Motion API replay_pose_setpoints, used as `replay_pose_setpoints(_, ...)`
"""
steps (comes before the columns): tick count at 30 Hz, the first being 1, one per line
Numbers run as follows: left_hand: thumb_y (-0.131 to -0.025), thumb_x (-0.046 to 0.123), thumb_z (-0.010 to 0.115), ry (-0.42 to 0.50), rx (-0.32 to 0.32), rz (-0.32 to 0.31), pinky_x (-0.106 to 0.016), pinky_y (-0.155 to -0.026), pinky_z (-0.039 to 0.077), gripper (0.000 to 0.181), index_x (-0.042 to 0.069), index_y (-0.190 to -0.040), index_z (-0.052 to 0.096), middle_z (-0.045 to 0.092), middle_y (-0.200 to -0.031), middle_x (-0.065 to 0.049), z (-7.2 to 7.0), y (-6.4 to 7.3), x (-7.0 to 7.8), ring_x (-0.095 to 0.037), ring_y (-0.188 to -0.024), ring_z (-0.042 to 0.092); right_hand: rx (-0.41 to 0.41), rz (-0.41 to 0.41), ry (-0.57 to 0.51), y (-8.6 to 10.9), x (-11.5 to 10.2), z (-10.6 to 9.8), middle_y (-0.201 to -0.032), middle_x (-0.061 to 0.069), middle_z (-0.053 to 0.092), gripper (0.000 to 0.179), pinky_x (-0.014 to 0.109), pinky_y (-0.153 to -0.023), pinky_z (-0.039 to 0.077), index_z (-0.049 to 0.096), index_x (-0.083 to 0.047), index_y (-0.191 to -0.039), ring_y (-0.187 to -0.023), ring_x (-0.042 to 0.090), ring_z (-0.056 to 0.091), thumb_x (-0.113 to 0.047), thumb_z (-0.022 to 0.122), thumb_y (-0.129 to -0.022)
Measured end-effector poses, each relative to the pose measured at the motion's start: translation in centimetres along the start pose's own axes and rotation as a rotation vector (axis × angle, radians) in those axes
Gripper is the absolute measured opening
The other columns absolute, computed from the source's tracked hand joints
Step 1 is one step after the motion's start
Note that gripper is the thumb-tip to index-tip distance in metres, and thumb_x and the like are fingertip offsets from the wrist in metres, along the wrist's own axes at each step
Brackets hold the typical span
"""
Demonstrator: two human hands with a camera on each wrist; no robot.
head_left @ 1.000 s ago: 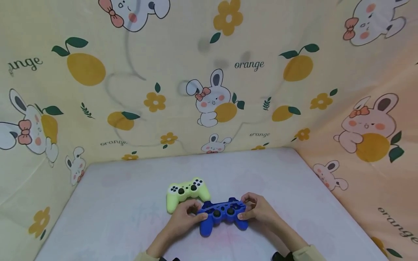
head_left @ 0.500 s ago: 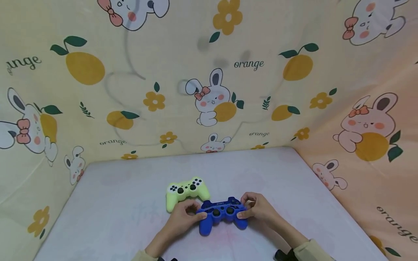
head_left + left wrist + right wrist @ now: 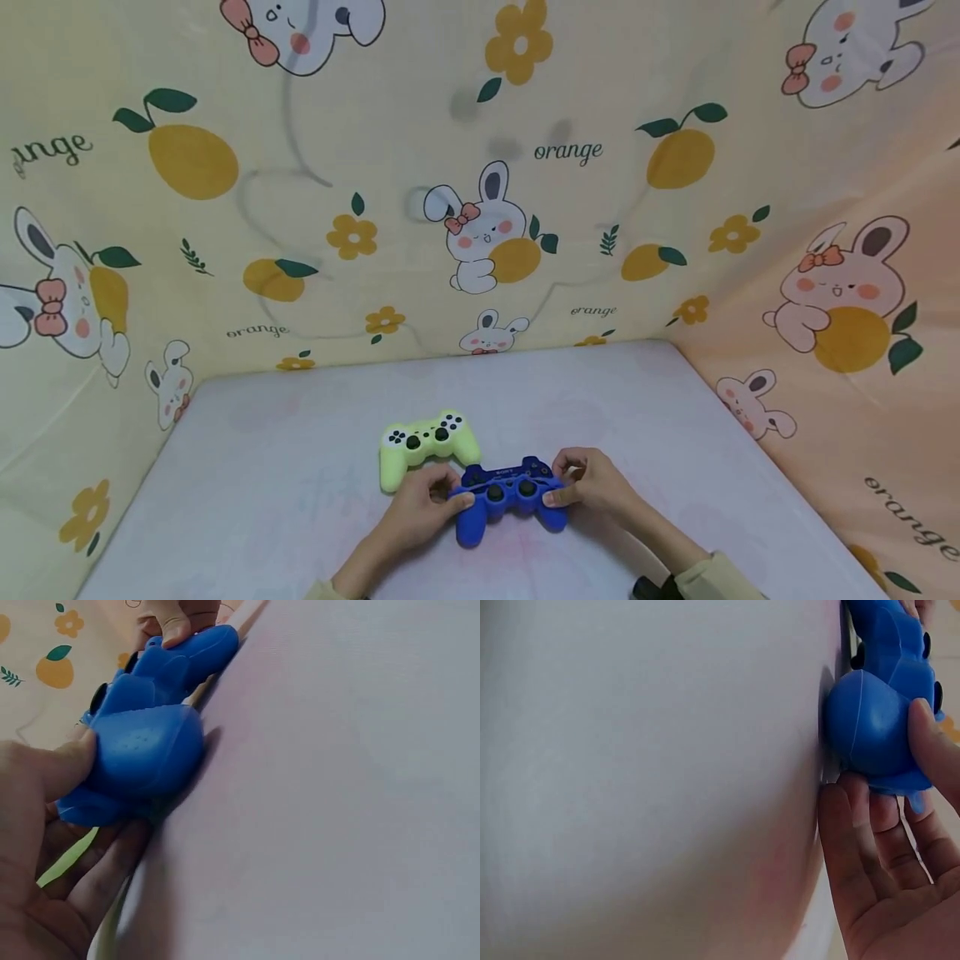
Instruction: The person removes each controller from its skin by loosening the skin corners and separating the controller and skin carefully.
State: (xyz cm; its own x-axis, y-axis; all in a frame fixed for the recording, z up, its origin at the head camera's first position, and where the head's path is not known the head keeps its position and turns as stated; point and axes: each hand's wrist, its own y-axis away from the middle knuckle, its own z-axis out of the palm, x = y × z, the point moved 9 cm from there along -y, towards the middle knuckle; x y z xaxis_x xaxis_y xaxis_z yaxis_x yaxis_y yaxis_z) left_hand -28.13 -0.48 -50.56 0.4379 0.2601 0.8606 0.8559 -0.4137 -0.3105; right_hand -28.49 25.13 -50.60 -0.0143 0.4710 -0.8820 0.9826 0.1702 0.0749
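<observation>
Both hands hold a blue game controller (image 3: pixel 510 492) low over the white table, its two handles toward me. A lighter blue rubbery skin (image 3: pixel 146 746) covers the handles and front; behind its edge shows the darker top with small lettering. My left hand (image 3: pixel 420 504) pinches the left side, thumb on top and fingers curled beneath. At the right side, my right hand (image 3: pixel 596 483) pinches with the thumb (image 3: pixel 930 739) over the skin and fingertips under it. A pale green controller (image 3: pixel 429 442) lies just behind the left hand.
The white tabletop (image 3: pixel 300 467) extends around the hands. Patterned cloth (image 3: pixel 397 275) with rabbits and oranges hangs behind the table and along both sides. Dark wrist straps show near the sleeves (image 3: pixel 712 575).
The skin's back edge has shifted toward me, baring more of the dark top and its lettering. Both hands keep their grip in nearly the same place; the green controller stays put.
</observation>
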Motion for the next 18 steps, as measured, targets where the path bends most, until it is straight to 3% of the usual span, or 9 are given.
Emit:
replay_pose_setpoints(8, -0.082, 0.032, 0.081, 0.022, 0.062, -0.054, -0.029, -0.072, 0.053, 0.022, 0.016, -0.086, 0.065, 0.064, -0.084, 0.008, -0.3, 0.5, -0.7, -0.012, -0.080, 0.062, -0.006, -0.014, -0.027, 0.2, 0.2, 0.4, -0.077, 0.004, 0.054, 0.036, 0.024, -0.052, 0.039, 0.062, -0.008, -0.086, -0.061, 0.012, 0.047, -0.016, 0.091, -0.067)
replay_pose_setpoints(18, -0.075, 0.031, 0.087, 0.079, 0.023, -0.046, -0.029, -0.065, 0.056, 0.033, 0.015, -0.088, 0.063, 0.064, -0.086, 0.001, 0.2, 0.6, -0.4, -0.016, -0.076, 0.062, -0.019, -0.051, 0.041, 0.4, -0.8, 0.2, -0.089, 0.005, 0.057, 0.036, 0.025, -0.052, 0.037, 0.060, -0.010, -0.083, -0.061, 0.014, 0.047, -0.020, 0.092, -0.067)
